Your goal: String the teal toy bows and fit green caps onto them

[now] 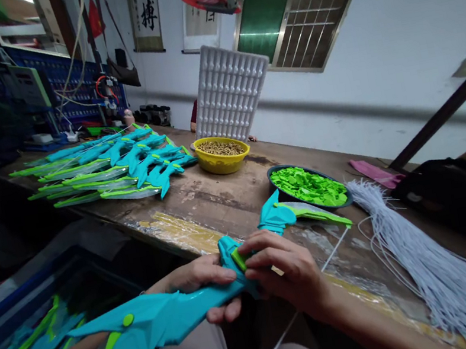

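Note:
A turquoise and green plastic toy bow (pixel 174 317) lies slantwise across my lap and over the table's front edge. My left hand (pixel 203 273) is wrapped round its middle, thumb on top. Against the bow's grip, my right hand (pixel 283 268) pinches a small bright green plastic piece (pixel 239 259) with thumb and fingers. The piece touches the grip; how deep it sits is hidden by the fingers. A white string (pixel 334 250) runs from the bow's far green tip down past my right wrist toward my lap.
Beyond the bow stands a dark bowl (pixel 270 177) of green pieces. Behind it are a yellow bowl (pixel 225 165) of small brass-coloured parts and a moulded tray (pixel 229 88). Stacked bows (pixel 123 164) lie left, white strings (pixel 428 260) right. A blue crate (pixel 81 258) of bows stands lower left.

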The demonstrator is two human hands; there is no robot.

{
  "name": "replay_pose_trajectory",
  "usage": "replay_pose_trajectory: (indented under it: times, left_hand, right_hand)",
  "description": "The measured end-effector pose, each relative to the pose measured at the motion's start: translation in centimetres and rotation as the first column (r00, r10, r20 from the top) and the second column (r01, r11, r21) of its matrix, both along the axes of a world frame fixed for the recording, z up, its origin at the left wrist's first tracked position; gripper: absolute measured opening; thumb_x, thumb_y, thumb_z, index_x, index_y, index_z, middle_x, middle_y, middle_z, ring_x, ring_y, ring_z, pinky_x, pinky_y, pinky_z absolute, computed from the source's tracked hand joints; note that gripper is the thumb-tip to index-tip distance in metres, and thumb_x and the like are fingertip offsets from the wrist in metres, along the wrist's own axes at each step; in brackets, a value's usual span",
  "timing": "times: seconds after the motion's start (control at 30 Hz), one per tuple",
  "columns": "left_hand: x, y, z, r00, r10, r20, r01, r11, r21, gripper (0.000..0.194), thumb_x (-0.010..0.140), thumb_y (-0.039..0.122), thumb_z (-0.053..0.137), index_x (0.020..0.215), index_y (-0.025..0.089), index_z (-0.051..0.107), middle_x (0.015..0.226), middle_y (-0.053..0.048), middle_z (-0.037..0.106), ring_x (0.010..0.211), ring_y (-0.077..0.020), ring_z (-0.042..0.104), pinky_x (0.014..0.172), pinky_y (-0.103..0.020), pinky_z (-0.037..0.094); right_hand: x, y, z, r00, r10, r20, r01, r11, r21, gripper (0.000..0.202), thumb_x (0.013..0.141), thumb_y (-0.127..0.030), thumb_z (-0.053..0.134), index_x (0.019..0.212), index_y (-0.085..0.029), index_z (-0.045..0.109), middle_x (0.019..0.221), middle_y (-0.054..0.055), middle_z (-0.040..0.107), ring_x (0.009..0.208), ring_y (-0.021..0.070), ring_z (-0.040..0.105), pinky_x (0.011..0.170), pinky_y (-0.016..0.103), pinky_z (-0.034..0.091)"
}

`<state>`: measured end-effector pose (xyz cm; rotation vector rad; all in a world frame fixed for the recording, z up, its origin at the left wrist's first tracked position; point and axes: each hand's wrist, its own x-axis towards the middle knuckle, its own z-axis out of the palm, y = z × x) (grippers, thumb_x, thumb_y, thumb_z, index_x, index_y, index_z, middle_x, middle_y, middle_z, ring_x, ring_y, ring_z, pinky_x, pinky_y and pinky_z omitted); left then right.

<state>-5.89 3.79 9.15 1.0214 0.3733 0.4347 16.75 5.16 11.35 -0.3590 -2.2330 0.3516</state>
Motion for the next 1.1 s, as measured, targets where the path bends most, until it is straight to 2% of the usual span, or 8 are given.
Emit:
replay_pose_trajectory:
  times: [0.13,0.27,0.47,0.57,0.67,0.83,0.97,1.1]
  left_hand:
    - [0.3,-0.2,0.2,0.999,0.031,-0.015,-0.031,0.999,0.017,0.044,0.083,0.048,0.067,0.099,0.007,0.072,0.07,-0.008,0.067,0.045,-0.0107,0.051,0.046,-0.023,0.039]
    - [0.6,-0.4,-0.3,0.998,0.056,-0.027,-0.056,0.998,-0.002,0.037,0.082,0.046,0.069,0.094,0.011,0.07,0.07,-0.008,0.069,0.044,-0.0113,0.054,0.042,-0.02,0.041]
    - [1.0,-0.4,-0.6,0.992,0.115,-0.048,-0.114,0.993,0.008,0.029,0.082,0.041,0.067,0.09,0.012,0.069,0.066,-0.007,0.07,0.041,-0.0118,0.056,0.039,-0.019,0.042]
    - [1.3,-0.5,-0.6,0.994,0.098,-0.043,-0.098,0.995,0.015,0.026,0.083,0.038,0.065,0.083,0.013,0.069,0.065,-0.008,0.07,0.041,-0.0124,0.057,0.039,-0.019,0.043]
    - [1.6,-0.6,-0.5,0.995,0.097,-0.034,-0.096,0.995,0.023,0.026,0.083,0.037,0.064,0.088,0.012,0.07,0.067,-0.007,0.07,0.042,-0.0124,0.057,0.04,-0.019,0.044]
    - [1.8,-0.9,-0.2,0.987,0.115,-0.113,-0.107,0.992,0.071,0.025,0.082,0.04,0.064,0.081,0.015,0.063,0.06,-0.006,0.068,0.036,-0.0119,0.052,0.037,-0.02,0.041]
    - [2.0,-1.4,0.4,0.975,0.164,-0.152,-0.147,0.982,0.115,0.042,0.087,0.054,0.066,0.108,0.02,0.051,0.055,0.001,0.064,0.031,-0.011,0.046,0.034,-0.018,0.029]
    - [2.3,-2.2,1.1,0.944,0.247,-0.221,-0.212,0.962,0.171,0.056,0.083,0.07,0.064,0.107,0.023,0.048,0.052,0.005,0.059,0.03,-0.0098,0.044,0.034,-0.017,0.025]
  right_hand:
    - [0.1,-0.7,-0.6,0.99,-0.139,0.003,0.139,0.99,0.01,0.006,0.096,-0.016,0.067,0.099,-0.021,0.065,0.103,0.008,0.069,0.092,0.0196,0.068,0.079,0.032,0.056]
    - [0.0,-1.6,-0.8,0.976,-0.214,0.024,0.211,0.972,0.101,0.009,0.095,-0.014,0.067,0.1,-0.021,0.062,0.094,0.007,0.068,0.086,0.022,0.065,0.078,0.037,0.052]
    - [0.0,-2.6,-1.5,0.932,-0.356,-0.065,0.355,0.934,-0.021,0.008,0.098,-0.019,0.064,0.104,-0.024,0.063,0.096,0.007,0.066,0.085,0.0217,0.065,0.072,0.034,0.054]
    - [-0.2,-2.8,-1.9,0.925,-0.367,-0.095,0.367,0.93,-0.016,0.013,0.096,-0.018,0.064,0.107,-0.025,0.063,0.097,0.007,0.064,0.085,0.022,0.065,0.07,0.035,0.054]
    - [-0.5,-3.1,-2.0,0.93,-0.353,-0.105,0.355,0.935,-0.001,0.016,0.094,-0.015,0.066,0.105,-0.026,0.064,0.095,0.006,0.063,0.084,0.0227,0.063,0.068,0.036,0.054]
    - [-0.7,-3.6,-2.2,0.927,-0.36,-0.101,0.361,0.932,-0.008,0.018,0.093,-0.009,0.064,0.102,-0.025,0.063,0.095,0.007,0.06,0.083,0.023,0.06,0.069,0.038,0.052]
    - [-0.4,-3.8,-2.3,0.937,-0.343,-0.068,0.346,0.938,0.036,0.022,0.092,-0.004,0.061,0.103,-0.023,0.061,0.097,0.008,0.059,0.086,0.0235,0.057,0.071,0.039,0.05]
    - [0.1,-3.9,-2.3,0.942,-0.326,-0.081,0.334,0.937,0.106,0.027,0.089,0.0,0.061,0.106,-0.022,0.06,0.098,0.01,0.059,0.089,0.0251,0.056,0.075,0.042,0.051]
